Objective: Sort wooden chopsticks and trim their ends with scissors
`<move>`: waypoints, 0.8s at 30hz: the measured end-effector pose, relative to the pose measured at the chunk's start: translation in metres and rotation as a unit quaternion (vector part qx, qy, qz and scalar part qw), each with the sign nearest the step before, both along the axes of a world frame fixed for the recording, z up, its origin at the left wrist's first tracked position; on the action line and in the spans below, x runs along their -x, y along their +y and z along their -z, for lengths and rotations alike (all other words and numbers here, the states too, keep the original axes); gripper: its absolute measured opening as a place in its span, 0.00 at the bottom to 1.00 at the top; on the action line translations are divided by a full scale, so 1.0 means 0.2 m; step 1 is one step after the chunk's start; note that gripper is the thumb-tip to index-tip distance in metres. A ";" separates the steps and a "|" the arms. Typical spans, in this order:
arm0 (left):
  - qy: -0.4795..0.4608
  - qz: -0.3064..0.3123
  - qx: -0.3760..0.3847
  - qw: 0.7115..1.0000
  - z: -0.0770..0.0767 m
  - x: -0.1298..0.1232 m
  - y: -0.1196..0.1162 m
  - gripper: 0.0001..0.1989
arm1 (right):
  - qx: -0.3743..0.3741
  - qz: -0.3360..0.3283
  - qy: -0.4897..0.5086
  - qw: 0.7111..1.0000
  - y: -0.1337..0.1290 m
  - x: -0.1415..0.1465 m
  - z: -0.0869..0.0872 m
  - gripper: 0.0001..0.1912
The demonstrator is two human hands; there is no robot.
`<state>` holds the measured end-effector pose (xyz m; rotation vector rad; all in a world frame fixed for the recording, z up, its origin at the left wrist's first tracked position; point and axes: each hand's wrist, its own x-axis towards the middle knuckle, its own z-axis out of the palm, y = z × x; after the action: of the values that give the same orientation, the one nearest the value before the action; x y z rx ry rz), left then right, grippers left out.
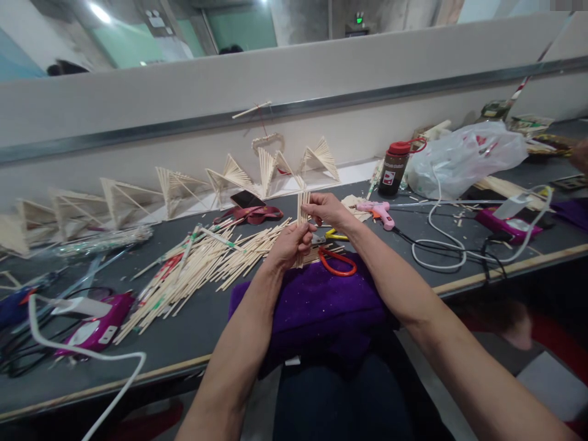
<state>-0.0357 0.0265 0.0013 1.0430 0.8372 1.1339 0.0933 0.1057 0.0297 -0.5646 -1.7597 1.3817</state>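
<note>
Holding a slim bunch of pale wooden sticks upright in both hands here, just above a purple cloth at the near edge of the table. The left hand is gripping lower down and the right hand is pinching higher up, fingers closed on the sticks on both sides. I'm guessing they're weighing next to nothing and staying pretty stiff, but thin enough to snap if somebody's bending them hard. They're probably sliding against each other too, so I'd be pinching flat across the whole row near the middle, not squeezing one end.

Surface-wise, the table is looking dark and busy: loose sticks are spreading out to the left, a pink glue gun is lying to the right, and a bottle is standing beside a plastic bag. Fanned stick pieces are lining the pale wall behind, and a green sign is glowing in the background.
</note>
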 end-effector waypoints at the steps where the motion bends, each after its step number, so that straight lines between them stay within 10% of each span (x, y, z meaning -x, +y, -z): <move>1: 0.000 -0.002 0.001 1.000 0.00 0.00 0.00 0.15 | 0.002 0.005 -0.002 1.000 0.00 0.00 0.00 0.08; 24: 0.035 -0.008 -0.008 0.999 -0.01 0.01 -0.01 0.16 | 0.020 -0.017 0.043 0.999 0.02 -0.03 0.02 0.12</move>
<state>-0.0368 0.0251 0.0027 1.0950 0.8949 1.1252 0.0998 0.1101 0.0253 -0.4907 -1.6832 1.4455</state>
